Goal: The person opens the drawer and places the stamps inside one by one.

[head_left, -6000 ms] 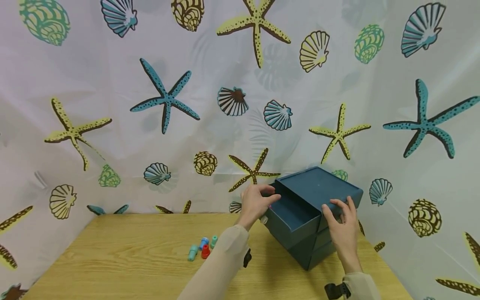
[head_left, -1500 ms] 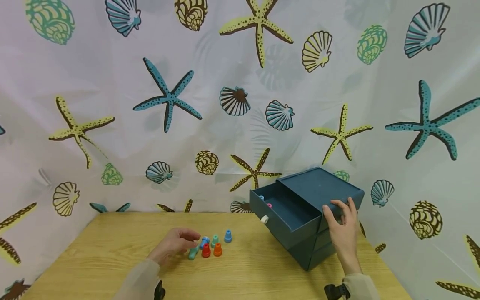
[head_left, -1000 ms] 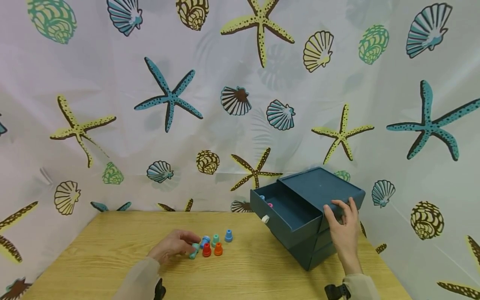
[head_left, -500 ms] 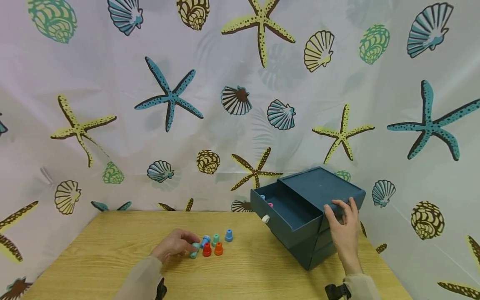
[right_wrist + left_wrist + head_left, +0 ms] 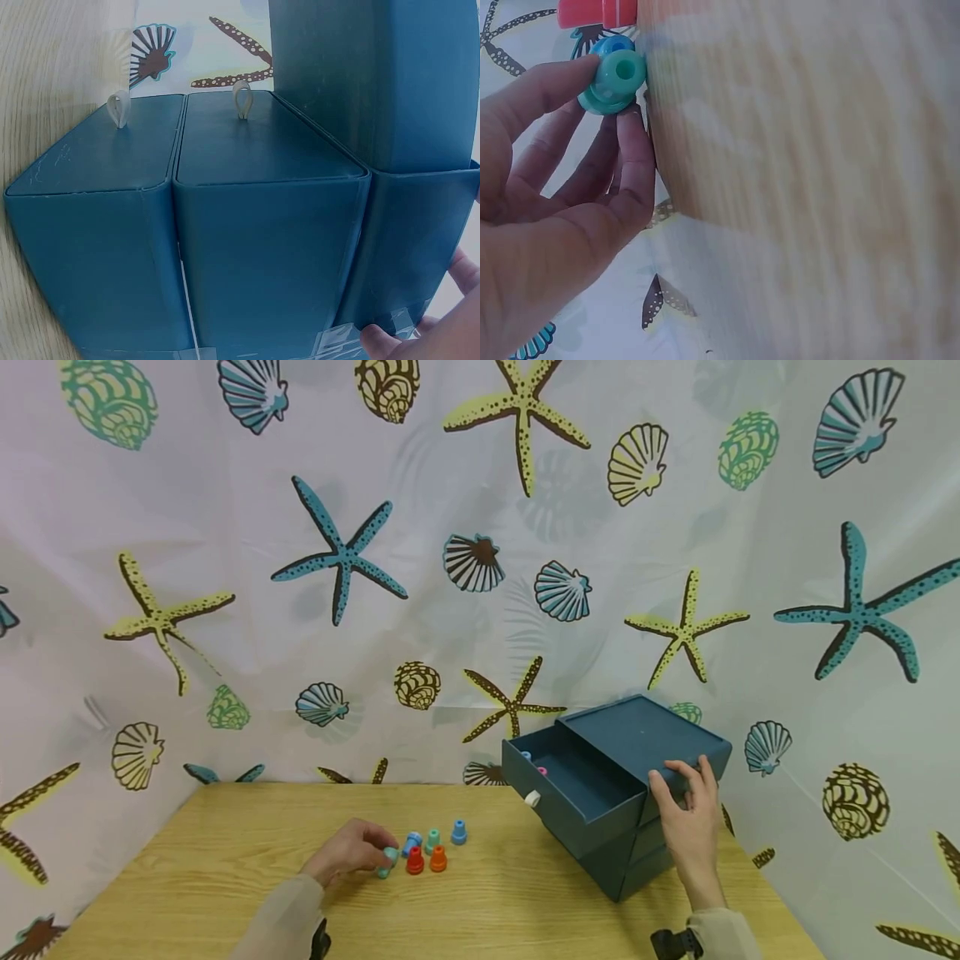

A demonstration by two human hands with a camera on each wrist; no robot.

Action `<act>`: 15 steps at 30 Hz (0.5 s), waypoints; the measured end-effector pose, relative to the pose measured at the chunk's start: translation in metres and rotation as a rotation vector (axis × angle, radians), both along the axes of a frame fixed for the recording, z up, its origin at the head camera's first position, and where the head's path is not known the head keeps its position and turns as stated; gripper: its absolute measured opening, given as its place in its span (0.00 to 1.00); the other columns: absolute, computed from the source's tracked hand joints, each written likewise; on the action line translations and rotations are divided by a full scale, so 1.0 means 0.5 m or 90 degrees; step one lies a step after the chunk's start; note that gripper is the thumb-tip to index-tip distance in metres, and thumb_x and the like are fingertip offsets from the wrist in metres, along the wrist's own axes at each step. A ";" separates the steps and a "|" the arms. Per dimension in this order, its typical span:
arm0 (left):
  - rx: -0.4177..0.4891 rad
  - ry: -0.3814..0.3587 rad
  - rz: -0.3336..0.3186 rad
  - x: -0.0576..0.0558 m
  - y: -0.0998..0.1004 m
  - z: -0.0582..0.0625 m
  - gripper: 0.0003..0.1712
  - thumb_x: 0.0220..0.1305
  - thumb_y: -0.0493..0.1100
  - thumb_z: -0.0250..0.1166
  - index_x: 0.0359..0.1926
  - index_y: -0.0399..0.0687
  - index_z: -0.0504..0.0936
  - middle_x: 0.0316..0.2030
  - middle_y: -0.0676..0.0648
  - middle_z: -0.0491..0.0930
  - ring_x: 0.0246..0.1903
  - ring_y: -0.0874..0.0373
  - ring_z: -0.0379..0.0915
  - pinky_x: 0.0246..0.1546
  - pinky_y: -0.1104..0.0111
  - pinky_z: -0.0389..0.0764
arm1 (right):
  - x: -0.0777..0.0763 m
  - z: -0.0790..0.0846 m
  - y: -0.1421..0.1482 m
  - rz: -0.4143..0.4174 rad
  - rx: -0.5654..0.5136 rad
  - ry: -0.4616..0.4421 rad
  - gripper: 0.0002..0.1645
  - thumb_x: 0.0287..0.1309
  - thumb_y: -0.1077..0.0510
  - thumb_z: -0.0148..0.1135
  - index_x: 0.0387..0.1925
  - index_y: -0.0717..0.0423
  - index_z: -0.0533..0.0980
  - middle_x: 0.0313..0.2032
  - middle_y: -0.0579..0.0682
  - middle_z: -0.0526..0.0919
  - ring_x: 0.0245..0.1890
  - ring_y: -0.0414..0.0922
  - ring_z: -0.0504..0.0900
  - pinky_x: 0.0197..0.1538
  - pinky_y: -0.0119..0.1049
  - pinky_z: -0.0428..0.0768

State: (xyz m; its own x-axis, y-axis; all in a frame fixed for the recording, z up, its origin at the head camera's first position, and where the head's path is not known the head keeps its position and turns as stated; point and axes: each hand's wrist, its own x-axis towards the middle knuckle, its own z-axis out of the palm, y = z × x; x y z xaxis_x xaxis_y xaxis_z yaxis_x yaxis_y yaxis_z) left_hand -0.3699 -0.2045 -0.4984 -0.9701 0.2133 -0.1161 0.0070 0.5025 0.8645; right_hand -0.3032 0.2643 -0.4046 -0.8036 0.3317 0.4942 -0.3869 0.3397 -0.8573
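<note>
A teal, cone-shaped plastic peg (image 5: 387, 857) with a flared end is pinched by my left hand (image 5: 351, 852) at the left of a small group on the table. In the left wrist view, thumb and fingertips hold the teal peg (image 5: 619, 75), its round hole facing the camera. On the right stands a dark blue drawer unit (image 5: 641, 735), its top drawer (image 5: 570, 802) pulled out, with a light blue and a pink piece inside. My right hand (image 5: 692, 814) grips the unit's near corner; the right wrist view shows thumb (image 5: 379, 341) and fingers against its wall.
Beside the left hand are a red peg (image 5: 415, 860), an orange peg (image 5: 438, 858), a green peg (image 5: 432, 840), and two blue pegs, one lying (image 5: 412, 843) and one upright (image 5: 459, 832). A shell-patterned curtain (image 5: 480, 635) hangs behind the wooden table (image 5: 247, 860).
My left hand was over the open drawer six seconds ago; it has since moved left and down to the pegs and taken hold of the teal one. My right hand stays on the unit.
</note>
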 end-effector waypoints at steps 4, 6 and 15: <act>0.017 -0.002 0.003 -0.001 -0.004 0.002 0.18 0.54 0.31 0.68 0.48 0.33 0.82 0.44 0.41 0.81 0.39 0.55 0.78 0.40 0.60 0.83 | 0.000 -0.001 0.000 -0.001 -0.001 0.002 0.26 0.65 0.48 0.62 0.58 0.57 0.73 0.78 0.50 0.40 0.78 0.56 0.41 0.74 0.58 0.52; 0.032 0.001 0.006 0.000 -0.006 0.005 0.18 0.54 0.32 0.67 0.49 0.34 0.82 0.45 0.41 0.81 0.39 0.54 0.78 0.40 0.60 0.83 | 0.000 -0.001 0.000 -0.002 0.000 0.003 0.26 0.65 0.48 0.62 0.58 0.58 0.73 0.78 0.50 0.40 0.78 0.56 0.41 0.74 0.59 0.52; 0.154 0.033 -0.003 0.001 -0.003 0.021 0.21 0.60 0.35 0.68 0.53 0.32 0.76 0.52 0.37 0.77 0.40 0.53 0.81 0.43 0.56 0.85 | -0.001 0.000 -0.002 -0.006 0.008 0.002 0.25 0.65 0.48 0.62 0.58 0.57 0.73 0.78 0.50 0.40 0.77 0.56 0.42 0.74 0.59 0.52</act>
State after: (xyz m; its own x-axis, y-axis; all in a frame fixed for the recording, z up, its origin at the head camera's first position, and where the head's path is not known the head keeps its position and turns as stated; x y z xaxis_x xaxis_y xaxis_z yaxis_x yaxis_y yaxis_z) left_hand -0.3692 -0.2060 -0.4881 -0.9724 0.2332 -0.0116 0.0560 0.2813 0.9580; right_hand -0.3037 0.2634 -0.4048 -0.7992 0.3333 0.5001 -0.3857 0.3536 -0.8521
